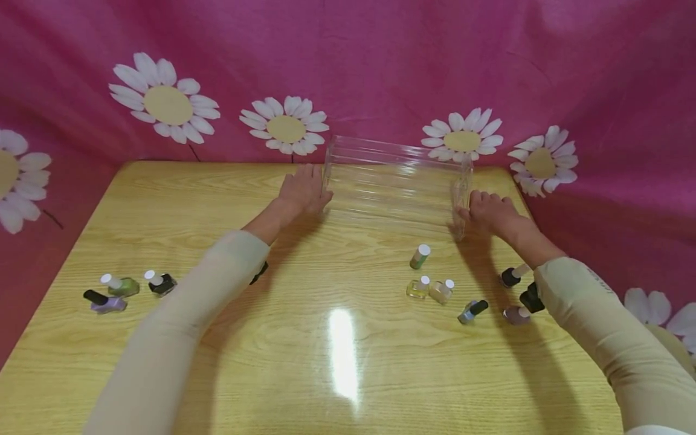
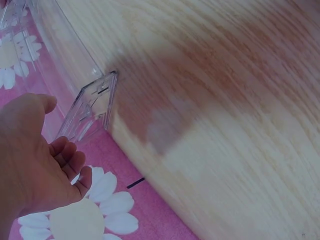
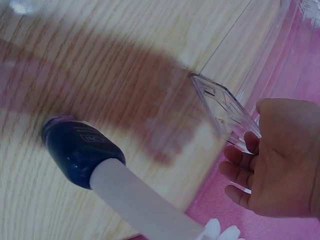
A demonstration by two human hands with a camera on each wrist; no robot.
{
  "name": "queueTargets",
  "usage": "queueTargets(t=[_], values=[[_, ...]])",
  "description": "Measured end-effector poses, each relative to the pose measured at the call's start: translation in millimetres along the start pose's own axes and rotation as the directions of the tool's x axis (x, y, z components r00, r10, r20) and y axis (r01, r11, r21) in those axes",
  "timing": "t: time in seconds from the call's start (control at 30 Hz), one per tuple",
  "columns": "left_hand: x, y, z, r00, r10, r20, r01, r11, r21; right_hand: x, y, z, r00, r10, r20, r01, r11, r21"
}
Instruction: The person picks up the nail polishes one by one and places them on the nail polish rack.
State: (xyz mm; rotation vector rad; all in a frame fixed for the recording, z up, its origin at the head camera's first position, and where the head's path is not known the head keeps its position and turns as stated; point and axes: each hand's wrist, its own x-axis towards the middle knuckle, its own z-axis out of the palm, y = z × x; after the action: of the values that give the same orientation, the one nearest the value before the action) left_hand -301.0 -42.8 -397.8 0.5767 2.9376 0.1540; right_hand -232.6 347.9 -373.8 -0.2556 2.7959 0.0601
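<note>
A clear plastic tiered rack (image 1: 397, 188) stands at the back of the wooden table, against the pink cloth. My left hand (image 1: 304, 190) holds its left end, the thumb toward the front. At the opposite end, my right hand (image 1: 492, 212) grips the side panel. In the left wrist view, the slanted end panel (image 2: 95, 107) runs in between the thumb and curled fingers of the left hand (image 2: 37, 155). The right wrist view shows the other end panel (image 3: 220, 107) likewise meeting the right hand (image 3: 285, 160). No bottles are visible on the rack.
Nail polish bottles stand on the table: green (image 1: 125, 286), lilac (image 1: 109, 304) and black (image 1: 161, 284) at left. Yellow (image 1: 417, 289), beige (image 1: 441, 292) and blue-grey (image 1: 469, 313) ones are right of centre. Several dark bottles (image 1: 510, 277) lie close to the right forearm. The left sleeve partly hides another.
</note>
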Motion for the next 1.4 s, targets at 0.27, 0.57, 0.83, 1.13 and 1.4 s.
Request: queueTargets(t=[0.27, 0.57, 0.83, 1.13, 1.4], values=[[-1.6, -0.5, 6.7, 1.0, 0.001, 0.0, -0.001, 1.0, -0.028, -2.5, -2.7, 0.9, 0.998, -0.005, 0.061, 0.006, 1.0, -0.013], [-1.4, 0.2, 7.9, 0.999, 0.034, 0.029, -0.035, 0.999, 0.031, -1.3, -1.8, 2.1, 0.996, 0.003, 0.093, 0.001, 0.999, -0.044], [1.1, -4.6, 7.6, 0.996, 0.094, 0.01, -0.094, 0.996, 0.011, 0.1, -1.5, -2.4, 0.996, 0.019, 0.083, -0.018, 1.0, -0.016], [0.6, -16.3, 8.7, 0.993, 0.109, -0.044, -0.11, 0.994, -0.022, -0.9, -8.1, -6.9, 0.998, 0.001, 0.068, 0.0, 1.0, -0.009], [-5.1, -25.5, 7.4, 0.99, 0.113, -0.086, -0.116, 0.993, -0.033, -1.3, -14.0, -9.0, 1.0, -0.026, 0.01, 0.026, 0.999, -0.042]])
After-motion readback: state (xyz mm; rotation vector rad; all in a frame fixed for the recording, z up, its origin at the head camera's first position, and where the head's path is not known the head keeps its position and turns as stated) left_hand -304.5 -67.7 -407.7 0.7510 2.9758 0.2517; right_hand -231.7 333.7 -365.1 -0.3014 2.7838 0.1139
